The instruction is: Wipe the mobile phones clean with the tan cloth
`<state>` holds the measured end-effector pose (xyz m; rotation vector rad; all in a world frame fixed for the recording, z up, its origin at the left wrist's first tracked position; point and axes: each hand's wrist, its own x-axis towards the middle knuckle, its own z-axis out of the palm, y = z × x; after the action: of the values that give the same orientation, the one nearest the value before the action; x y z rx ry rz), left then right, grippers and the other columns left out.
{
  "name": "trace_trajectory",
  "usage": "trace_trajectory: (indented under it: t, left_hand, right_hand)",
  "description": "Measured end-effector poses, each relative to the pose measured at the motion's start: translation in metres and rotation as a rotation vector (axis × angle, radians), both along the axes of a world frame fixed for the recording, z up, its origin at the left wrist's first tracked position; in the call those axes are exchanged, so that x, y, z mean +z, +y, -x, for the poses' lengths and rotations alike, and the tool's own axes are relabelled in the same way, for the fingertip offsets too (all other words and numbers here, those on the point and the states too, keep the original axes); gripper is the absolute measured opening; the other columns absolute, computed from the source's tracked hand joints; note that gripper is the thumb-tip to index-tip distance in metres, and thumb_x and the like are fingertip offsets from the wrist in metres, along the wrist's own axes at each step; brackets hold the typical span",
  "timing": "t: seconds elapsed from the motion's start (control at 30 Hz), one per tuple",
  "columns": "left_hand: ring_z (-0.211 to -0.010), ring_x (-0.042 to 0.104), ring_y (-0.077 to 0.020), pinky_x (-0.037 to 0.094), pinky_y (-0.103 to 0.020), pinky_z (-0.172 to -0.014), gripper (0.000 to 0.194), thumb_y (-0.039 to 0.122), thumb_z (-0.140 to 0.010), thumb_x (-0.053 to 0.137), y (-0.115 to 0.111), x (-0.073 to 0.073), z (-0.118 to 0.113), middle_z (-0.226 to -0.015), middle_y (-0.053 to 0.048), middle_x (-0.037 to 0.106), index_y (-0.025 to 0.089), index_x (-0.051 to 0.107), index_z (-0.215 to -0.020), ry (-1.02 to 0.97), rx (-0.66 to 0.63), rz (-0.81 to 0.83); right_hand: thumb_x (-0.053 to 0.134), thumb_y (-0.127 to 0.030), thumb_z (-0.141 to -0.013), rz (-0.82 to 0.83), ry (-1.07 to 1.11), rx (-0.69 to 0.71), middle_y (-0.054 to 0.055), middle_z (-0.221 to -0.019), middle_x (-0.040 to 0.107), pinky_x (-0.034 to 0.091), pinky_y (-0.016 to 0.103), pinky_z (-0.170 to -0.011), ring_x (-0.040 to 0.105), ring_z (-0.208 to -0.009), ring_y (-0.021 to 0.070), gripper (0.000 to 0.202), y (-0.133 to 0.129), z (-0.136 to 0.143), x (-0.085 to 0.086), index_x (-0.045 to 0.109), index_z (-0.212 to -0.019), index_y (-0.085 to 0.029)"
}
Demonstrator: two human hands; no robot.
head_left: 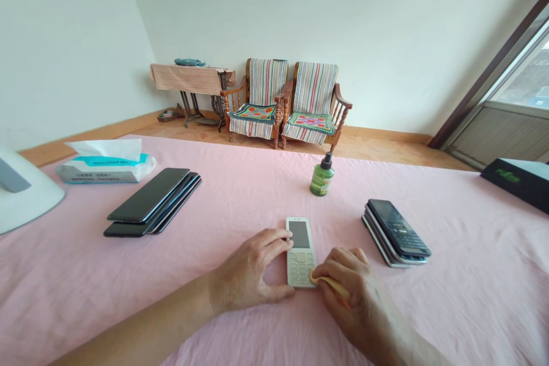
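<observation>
A white keypad phone (301,265) lies face up on the pink cloth, its dark screen at the far end. My left hand (253,269) holds it along its left side, fingertips over the edge by the screen and thumb at the lower left corner. Pinched in my right hand (354,286) is a folded yellow cloth (334,284), which touches the lower right keys. The right palm hides part of this cloth.
Phones are stacked at left (150,197) and keypad phones at right (398,229). A green spray bottle (321,178) stands beyond my hands. A tissue pack (107,168), a white device (26,194) and a black box (518,183) lie toward the sides. Two chairs (268,86) stand behind the table.
</observation>
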<state>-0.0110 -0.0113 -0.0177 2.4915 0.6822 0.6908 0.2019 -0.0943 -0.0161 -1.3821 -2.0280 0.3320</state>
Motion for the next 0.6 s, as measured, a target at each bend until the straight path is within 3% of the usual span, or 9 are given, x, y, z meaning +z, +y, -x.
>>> trace_trajectory:
  t: [0.23, 0.43, 0.6]
  left_hand:
    - [-0.119, 0.054, -0.0276, 0.045, -0.039, -0.104, 0.059, 0.026, -0.068, 0.083, -0.001, 0.000, 0.000, -0.128, -0.017, 0.057, 0.011, 0.059, -0.120, 0.011, 0.001, -0.003]
    - [-0.118, 0.055, -0.0276, 0.046, -0.041, -0.102, 0.062, 0.026, -0.066, 0.084, 0.001, 0.001, -0.001, -0.127, -0.016, 0.058, 0.013, 0.059, -0.120, 0.004, 0.003, -0.002]
    - [-0.117, 0.056, -0.0276, 0.046, -0.040, -0.102, 0.061, 0.027, -0.066, 0.085, 0.000, 0.002, -0.001, -0.126, -0.016, 0.058, 0.011, 0.059, -0.119, -0.008, 0.004, 0.000]
  right_hand:
    - [0.049, -0.002, -0.084, -0.046, -0.055, 0.038, 0.003, -0.079, 0.058, 0.027, 0.032, -0.068, 0.048, -0.074, 0.0183, 0.024, 0.005, 0.021, 0.002, 0.065, -0.080, -0.020]
    - [0.052, 0.000, -0.078, -0.028, -0.052, -0.037, 0.003, -0.074, 0.056, 0.025, 0.032, -0.067, 0.046, -0.070, 0.0177, 0.021, 0.005, 0.015, 0.004, 0.062, -0.073, -0.018]
    - [0.050, -0.001, -0.082, -0.006, -0.044, 0.024, 0.003, -0.078, 0.059, 0.026, 0.032, -0.069, 0.049, -0.074, 0.0177, 0.023, 0.004, 0.018, 0.004, 0.063, -0.077, -0.019]
